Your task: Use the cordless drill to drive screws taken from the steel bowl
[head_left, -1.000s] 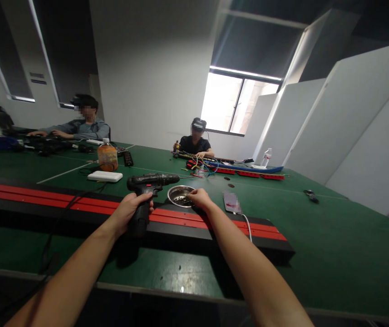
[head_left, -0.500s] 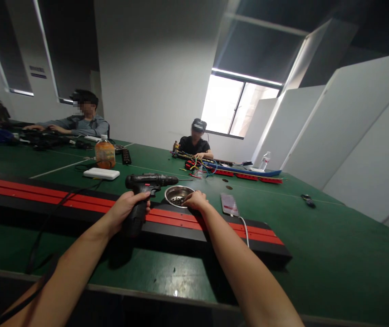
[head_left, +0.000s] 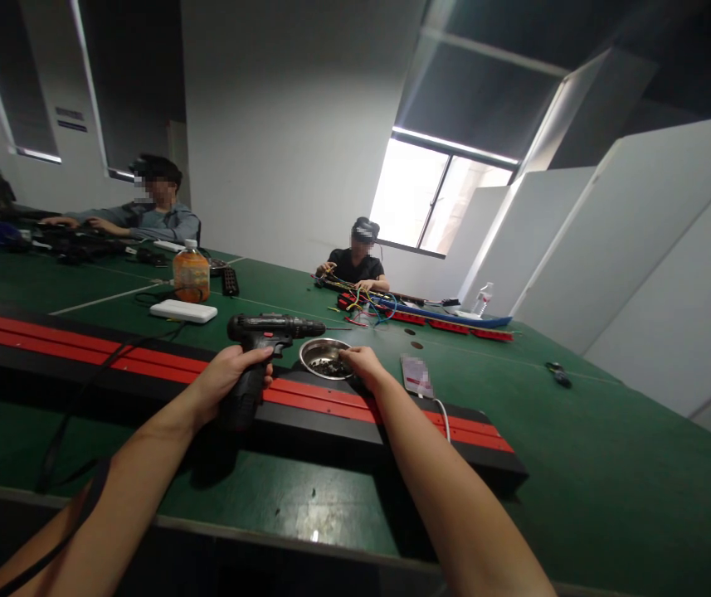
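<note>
My left hand (head_left: 234,377) is wrapped round the grip of a black cordless drill (head_left: 255,336), its thin bit pointing right. The bit's tip is near the far rim of a round metal bowl (head_left: 309,365). Small dark pieces, which look like screws (head_left: 328,367), lie in the bowl. At the bowl's right rim is my right hand (head_left: 362,365), fingers closed together; what they pinch is too small to make out. Beneath both hands runs a long black beam (head_left: 330,427) with a red grooved strip (head_left: 323,400) on top.
A phone (head_left: 416,375) with a white cable lies right of the bowl. Beyond the drill stand a white power bank (head_left: 182,311) and an orange drink bottle (head_left: 192,274). Two people sit across the green table (head_left: 579,448), one behind coloured wires (head_left: 371,307). A black strap crosses the beam's left part.
My right hand has lifted slightly out of the bowl to its right rim, uncovering more of the dark pieces. The drill stays in my left hand. The view has tilted slightly.
</note>
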The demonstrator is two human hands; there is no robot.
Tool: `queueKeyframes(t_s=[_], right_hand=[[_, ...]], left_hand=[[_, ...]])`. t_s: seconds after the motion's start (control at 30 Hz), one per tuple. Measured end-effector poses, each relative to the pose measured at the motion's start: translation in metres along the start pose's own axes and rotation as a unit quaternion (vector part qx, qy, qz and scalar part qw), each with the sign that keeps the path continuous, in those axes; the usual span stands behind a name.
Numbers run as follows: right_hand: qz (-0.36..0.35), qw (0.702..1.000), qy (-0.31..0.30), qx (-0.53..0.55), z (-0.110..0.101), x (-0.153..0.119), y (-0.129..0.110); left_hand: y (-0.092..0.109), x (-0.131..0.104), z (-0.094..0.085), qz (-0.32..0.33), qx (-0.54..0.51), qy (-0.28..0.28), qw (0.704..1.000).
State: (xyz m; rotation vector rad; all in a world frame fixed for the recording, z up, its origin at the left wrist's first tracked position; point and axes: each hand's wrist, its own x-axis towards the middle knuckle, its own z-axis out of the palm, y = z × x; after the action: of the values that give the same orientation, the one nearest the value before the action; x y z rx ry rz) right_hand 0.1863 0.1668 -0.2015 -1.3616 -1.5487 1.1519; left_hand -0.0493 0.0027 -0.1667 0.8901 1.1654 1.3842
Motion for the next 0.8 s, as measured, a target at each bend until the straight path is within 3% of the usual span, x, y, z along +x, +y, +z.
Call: queueKeyframes(t_s=[0.2,0.37,0.8], right_hand=[[0.071,0.991,0.010,0.117,-0.002,-0.001,-0.011],[0.084,0.982,0.005,0.168,-0.007,0.000,-0.016],[0.065,0.985,0.017,0.161,-0.008,-0.007,-0.023]], left_hand=[[-0.001,0.001,-0.001,0.002,-0.004,-0.003,1.000],[-0.001,0.001,-0.002,-0.008,0.015,-0.012,1.000],[-0.002,0.002,0.000,0.003,0.022,-0.024,0.999]])
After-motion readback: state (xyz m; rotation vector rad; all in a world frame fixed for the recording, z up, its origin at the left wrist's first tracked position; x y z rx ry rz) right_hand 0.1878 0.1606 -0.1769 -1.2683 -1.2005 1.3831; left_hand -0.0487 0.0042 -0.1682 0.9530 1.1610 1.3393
